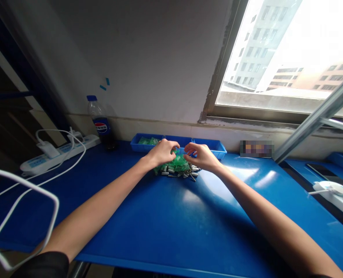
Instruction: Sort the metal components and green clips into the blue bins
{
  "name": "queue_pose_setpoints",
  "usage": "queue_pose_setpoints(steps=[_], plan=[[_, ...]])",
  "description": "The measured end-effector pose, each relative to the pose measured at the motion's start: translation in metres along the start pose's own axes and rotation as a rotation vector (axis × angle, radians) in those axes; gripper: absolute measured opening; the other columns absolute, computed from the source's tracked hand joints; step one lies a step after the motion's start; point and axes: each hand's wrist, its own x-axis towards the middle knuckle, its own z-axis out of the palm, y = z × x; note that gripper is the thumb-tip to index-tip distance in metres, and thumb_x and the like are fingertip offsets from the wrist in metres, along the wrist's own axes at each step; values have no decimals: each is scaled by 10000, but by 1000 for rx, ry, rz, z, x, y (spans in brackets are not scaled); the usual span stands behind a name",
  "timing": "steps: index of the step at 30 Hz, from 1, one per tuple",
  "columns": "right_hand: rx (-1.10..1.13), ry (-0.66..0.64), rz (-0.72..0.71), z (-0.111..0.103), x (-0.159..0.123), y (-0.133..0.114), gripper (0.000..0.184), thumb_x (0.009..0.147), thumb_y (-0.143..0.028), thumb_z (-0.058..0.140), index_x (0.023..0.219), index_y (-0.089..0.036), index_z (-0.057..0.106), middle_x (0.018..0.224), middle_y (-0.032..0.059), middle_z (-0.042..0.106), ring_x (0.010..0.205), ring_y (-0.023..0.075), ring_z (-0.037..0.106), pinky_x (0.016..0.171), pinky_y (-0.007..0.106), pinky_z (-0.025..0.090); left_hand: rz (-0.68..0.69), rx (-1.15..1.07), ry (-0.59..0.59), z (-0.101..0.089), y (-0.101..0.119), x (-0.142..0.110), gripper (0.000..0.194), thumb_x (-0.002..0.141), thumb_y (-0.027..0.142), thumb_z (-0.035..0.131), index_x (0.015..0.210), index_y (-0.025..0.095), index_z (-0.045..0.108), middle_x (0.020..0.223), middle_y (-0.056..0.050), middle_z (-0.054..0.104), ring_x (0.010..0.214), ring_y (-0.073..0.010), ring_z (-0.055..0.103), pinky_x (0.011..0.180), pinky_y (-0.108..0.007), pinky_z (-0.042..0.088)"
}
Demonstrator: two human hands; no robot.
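Note:
A mixed pile of green plastic pieces (180, 164) and small silvery metal parts (193, 173) lies on the blue table, in front of a row of blue bins. On the pile's left side is my left hand (163, 151), its fingers curved and the thumb apart from them. Facing it from the right, my right hand (202, 155) has bent, spread fingers over the pile's edge. I see nothing held in either hand. Both hands partly cover the bins and the pile. More green pieces (148, 141) sit in the left bin.
The blue bins (218, 148) stand against the wall. A cola bottle (102, 123) and a white power strip (58, 156) with looping cables are at the left. At the right are a metal frame (310, 119), another power strip (338, 193) and a blurred-out item (255, 149).

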Motion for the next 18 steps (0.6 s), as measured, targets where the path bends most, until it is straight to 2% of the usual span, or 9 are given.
queue_pose_setpoints(steps=[4,6,8,11,15,16,18], plan=[[111,11,44,4,2,3,335,842,-328,778,1151,-209,726,988,64,810,905,221,780,805,322,597,-25,-268,173,-2,5,3,343,735,86,657,1042,144,799,1005,-78,830,926,-211,799,887,-288,642],[239,2,101,6,3,4,376,839,-398,802,1153,-202,737,962,67,814,879,228,786,787,326,611,-25,-411,172,-5,9,3,317,749,123,680,1047,136,788,1005,-83,829,930,-215,800,896,-309,649],[388,-14,162,8,4,5,374,822,-468,824,1063,-190,757,903,67,813,839,236,793,750,322,619,-23,-508,133,-8,13,3,317,765,165,704,1070,129,781,1025,-95,827,954,-219,799,922,-328,647],[529,-39,224,9,5,5,397,773,-535,862,915,-179,764,805,64,802,784,241,793,706,310,619,-25,-504,82,-13,15,3,330,755,223,770,1071,130,784,1038,-108,826,977,-233,796,949,-355,639],[581,-49,273,10,5,4,431,757,-561,872,904,-169,769,783,73,803,756,236,787,714,318,623,-17,-479,-8,-27,8,4,393,723,248,831,1094,128,779,1036,-118,826,970,-251,796,901,-349,645],[565,-41,277,9,4,4,425,763,-555,868,911,-169,768,792,76,806,765,239,788,721,323,624,-26,-458,1,-32,5,5,379,729,242,826,1088,128,780,1026,-119,826,965,-254,796,889,-348,646],[453,-22,243,8,3,3,381,781,-521,862,912,-175,770,832,81,813,806,248,792,748,336,626,-45,-340,127,-42,-5,6,282,748,203,795,1020,128,789,998,-116,825,945,-249,793,916,-351,636]])
